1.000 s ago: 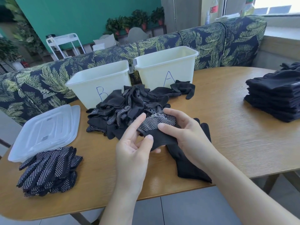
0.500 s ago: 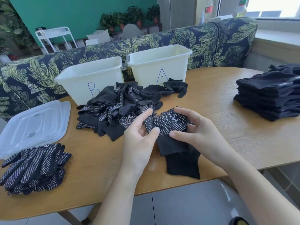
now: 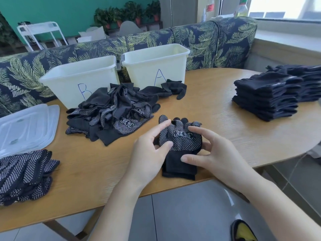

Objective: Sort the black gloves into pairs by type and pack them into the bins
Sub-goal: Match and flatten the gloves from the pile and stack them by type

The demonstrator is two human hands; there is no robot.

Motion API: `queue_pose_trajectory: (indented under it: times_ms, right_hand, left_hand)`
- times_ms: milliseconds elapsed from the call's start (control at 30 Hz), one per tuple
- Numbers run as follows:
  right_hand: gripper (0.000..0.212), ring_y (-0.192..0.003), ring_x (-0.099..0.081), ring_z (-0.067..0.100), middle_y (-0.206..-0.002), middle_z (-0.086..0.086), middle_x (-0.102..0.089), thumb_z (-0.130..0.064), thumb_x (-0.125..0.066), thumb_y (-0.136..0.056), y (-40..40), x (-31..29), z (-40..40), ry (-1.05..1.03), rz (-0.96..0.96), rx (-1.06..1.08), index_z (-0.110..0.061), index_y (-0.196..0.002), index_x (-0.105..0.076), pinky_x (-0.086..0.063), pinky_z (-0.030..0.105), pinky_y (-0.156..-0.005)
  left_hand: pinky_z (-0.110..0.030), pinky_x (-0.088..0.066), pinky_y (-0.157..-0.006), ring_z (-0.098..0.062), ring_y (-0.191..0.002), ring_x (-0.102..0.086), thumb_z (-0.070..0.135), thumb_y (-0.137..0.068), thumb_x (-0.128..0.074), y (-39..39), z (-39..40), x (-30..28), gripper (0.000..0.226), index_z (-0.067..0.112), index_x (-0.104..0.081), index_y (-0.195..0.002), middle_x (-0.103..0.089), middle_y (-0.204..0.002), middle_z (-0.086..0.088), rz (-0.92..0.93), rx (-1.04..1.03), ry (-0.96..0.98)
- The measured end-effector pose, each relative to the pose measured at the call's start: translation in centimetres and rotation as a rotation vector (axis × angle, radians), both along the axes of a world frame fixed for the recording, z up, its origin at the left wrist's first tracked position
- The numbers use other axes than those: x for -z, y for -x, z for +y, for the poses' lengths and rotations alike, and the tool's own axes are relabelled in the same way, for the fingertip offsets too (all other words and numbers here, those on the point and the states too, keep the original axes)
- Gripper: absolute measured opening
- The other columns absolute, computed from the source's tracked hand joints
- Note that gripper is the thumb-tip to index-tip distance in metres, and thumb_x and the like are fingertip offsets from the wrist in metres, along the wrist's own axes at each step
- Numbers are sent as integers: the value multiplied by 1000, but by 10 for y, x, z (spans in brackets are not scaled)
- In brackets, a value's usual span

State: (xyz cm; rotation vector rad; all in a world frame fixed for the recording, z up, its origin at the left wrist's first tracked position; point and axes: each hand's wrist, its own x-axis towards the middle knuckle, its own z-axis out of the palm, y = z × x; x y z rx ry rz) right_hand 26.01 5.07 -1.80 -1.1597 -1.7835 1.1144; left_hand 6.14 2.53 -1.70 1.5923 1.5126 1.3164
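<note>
A black dotted glove [image 3: 180,141] lies near the table's front edge on top of another black glove, cuffs toward me. My left hand [image 3: 149,153] pinches its left side between thumb and fingers. My right hand [image 3: 213,153] holds its right side, thumb on the cuff. A mixed heap of plain and dotted black gloves [image 3: 114,112] lies in front of bin B [image 3: 78,79]. Bin A [image 3: 156,65] stands to the right of bin B. Dotted gloves are stacked [image 3: 24,174] at the front left, and plain black gloves are stacked [image 3: 271,94] at the right.
Clear plastic lids [image 3: 26,129] lie at the left, behind the dotted stack. A leaf-patterned sofa back [image 3: 217,40] runs behind the bins. The wooden table [image 3: 208,105] curves round at the right. A yellow and black shoe [image 3: 243,230] shows on the floor.
Both hands have drawn the dotted glove away from the heap toward the front edge and laid it flat over the glove beneath, its fingers now pointing away from me.
</note>
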Motion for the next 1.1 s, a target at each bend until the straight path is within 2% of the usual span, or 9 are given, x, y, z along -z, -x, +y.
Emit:
queue_pose_trajectory:
  times_ms: [100, 200, 367, 500, 667, 800, 967, 1033, 1100]
  right_hand:
    - [80, -108, -65, -5, -123, -21, -68, -27, -93, -69, 2, 0, -3, -43, -48, 9, -38, -139, -55, -50, 15, -95]
    - [83, -114, -63, 1, -126, -20, -66, -34, -93, -68, 4, 0, -3, -58, -84, 9, -38, -141, -54, -50, 26, -102]
    - [84, -114, -64, 3, -126, -18, -67, -36, -94, -66, 6, 0, -4, -56, -100, 7, -36, -141, -55, -51, 35, -103]
    - [79, -107, -67, -4, -119, -18, -71, -29, -94, -67, 5, -4, -4, -16, -30, 3, -37, -136, -58, -53, 24, -97]
    - [81, -114, -59, -5, -129, -20, -63, -29, -94, -68, 11, -2, -5, -117, -152, 10, -33, -140, -56, -44, 15, -101]
    - [81, -101, -50, -27, -121, -30, -57, -30, -93, -68, 9, -2, -4, -161, -180, 13, -34, -139, -56, -35, -3, -90]
    - [83, -112, -57, -4, -126, -25, -58, -32, -93, -67, 6, -2, -3, -171, -240, 17, -31, -141, -56, -36, 0, -93]
    - [85, -121, -54, 5, -137, -18, -54, -38, -92, -68, 7, -3, -3, -176, -333, -7, -30, -144, -53, -38, 11, -101]
    - [86, -130, -49, 10, -145, -14, -49, -49, -88, -69, 7, -3, -3, -183, -429, -25, -30, -145, -51, -35, 23, -109]
  left_hand:
    - [-19, -49, -95, 7, -111, -63, 4, -91, -71, 4, -4, -1, 58, 39, -61, -136, -63, -132, 27, 17, -9, 4]
    - [-19, -49, -96, 14, -112, -60, 4, -90, -72, 7, -9, -2, 58, 37, -62, -137, -62, -128, 31, 32, -25, 12]
    - [-27, -56, -95, 0, -101, -68, 10, -89, -75, 7, -9, 2, 58, 42, -62, -136, -65, -126, 31, 51, -49, 43]
    - [-25, -54, -95, 3, -105, -62, 13, -88, -76, 12, -9, 0, 58, 45, -62, -135, -66, -121, 32, 44, -57, 43]
    - [-40, -59, -92, -8, -94, -55, 22, -86, -76, 13, -10, 1, 60, 50, -58, -136, -66, -113, 38, 113, -70, 68]
    - [-39, -59, -89, -8, -93, -59, 20, -87, -77, 12, -10, 2, 61, 53, -57, -135, -68, -111, 34, 140, -88, 81]
    - [-32, -58, -87, -9, -92, -62, 23, -86, -78, 9, -10, 5, 62, 54, -57, -135, -69, -118, 25, 171, -102, 76]
    - [-27, -57, -87, -4, -89, -63, 22, -84, -80, 7, -11, 3, 62, 49, -59, -136, -65, -127, 26, 195, -116, 62]
    - [-25, -52, -99, -4, -110, -64, 26, -84, -82, 7, -12, 2, 60, 43, -61, -137, -61, -135, 24, 241, -159, 54]
